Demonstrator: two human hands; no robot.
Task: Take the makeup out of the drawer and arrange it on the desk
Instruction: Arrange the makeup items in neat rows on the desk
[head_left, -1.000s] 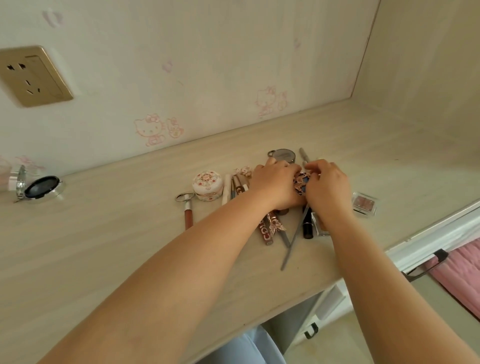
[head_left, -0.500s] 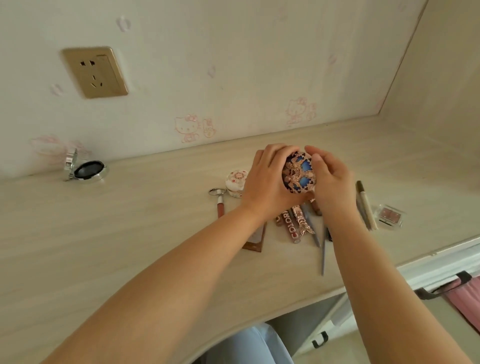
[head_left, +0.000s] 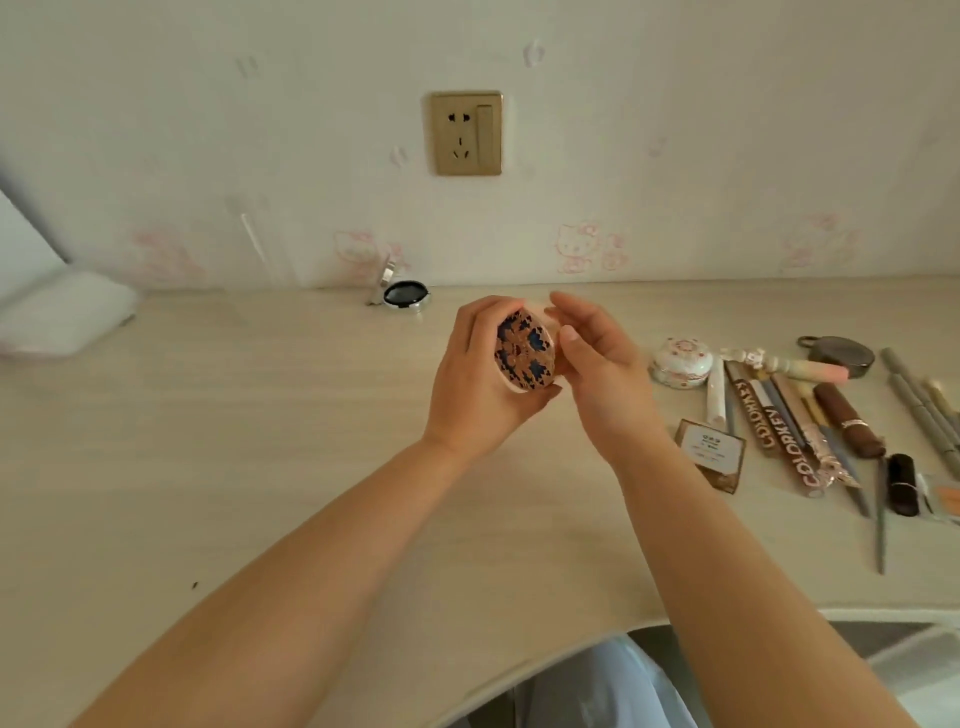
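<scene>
Above the middle of the pale wood counter, the left hand holds a round compact with a blue and rose-gold patterned lid, raised clear of the surface and tilted on edge; its fingers curl over the top rim and the thumb sits under the lower rim. Right hand is just beside the compact, palm turned toward it, fingers straight and slightly spread, thumb tip near the lid; whether it touches the case cannot be told. To the right, makeup lies in a loose group: a small white floral jar, a pink-tipped stick lying crosswise behind the rest, a dark round case, two tubes lettered COLORKEY side by side, a brown tube, a small black tube, a brown card with a white label, and grey pencils at the far right. Near the back wall an open silver compact with a dark pan rests on the counter. A gold wall socket is mounted above it. At far left, a white object, blurred.
</scene>
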